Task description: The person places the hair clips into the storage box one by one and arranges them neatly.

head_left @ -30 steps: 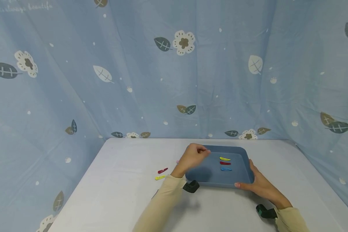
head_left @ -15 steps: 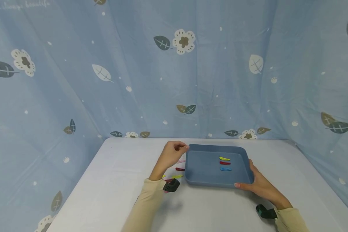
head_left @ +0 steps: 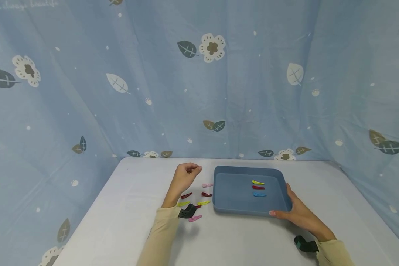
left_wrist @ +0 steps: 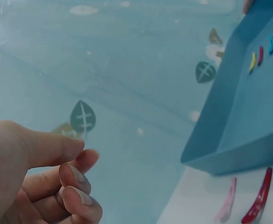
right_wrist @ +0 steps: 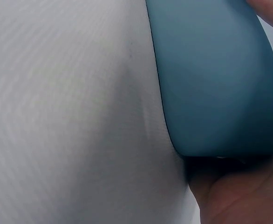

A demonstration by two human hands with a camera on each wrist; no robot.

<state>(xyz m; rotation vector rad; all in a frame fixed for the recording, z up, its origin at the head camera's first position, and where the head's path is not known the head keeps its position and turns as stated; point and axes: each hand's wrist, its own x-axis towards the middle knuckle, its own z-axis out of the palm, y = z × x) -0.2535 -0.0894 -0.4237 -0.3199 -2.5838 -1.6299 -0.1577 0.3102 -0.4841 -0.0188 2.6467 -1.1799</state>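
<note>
My left hand (head_left: pixel 183 179) hovers above the table to the left of a blue tray (head_left: pixel 236 211). Its fingers are loosely curled with the thumb close to the index finger, and nothing shows between them in the left wrist view. My right hand (head_left: pixel 300 212) grips the tray's front right corner, thumb at the front and fingers along the right side. Inside the tray lie a yellow hair clip (head_left: pixel 258 182), a red hair clip (head_left: pixel 258 187) and a blue hair clip (head_left: pixel 259 194), one below another. A pink hair clip (head_left: pixel 207 185) and a dark red hair clip (head_left: pixel 206 194) lie beside the tray's left wall.
More clips lie around the left forearm, among them a yellow clip (head_left: pixel 204 203), a pink clip (head_left: pixel 195 218) and a dark red clip (head_left: pixel 186 195). A white cloth covers the table (head_left: pixel 252 240). Behind it hangs a blue patterned curtain (head_left: pixel 153 122).
My left hand has moved left from over the tray to beside it, uncovering clips on the table. The right hand, the tray and the clips in it have stayed put.
</note>
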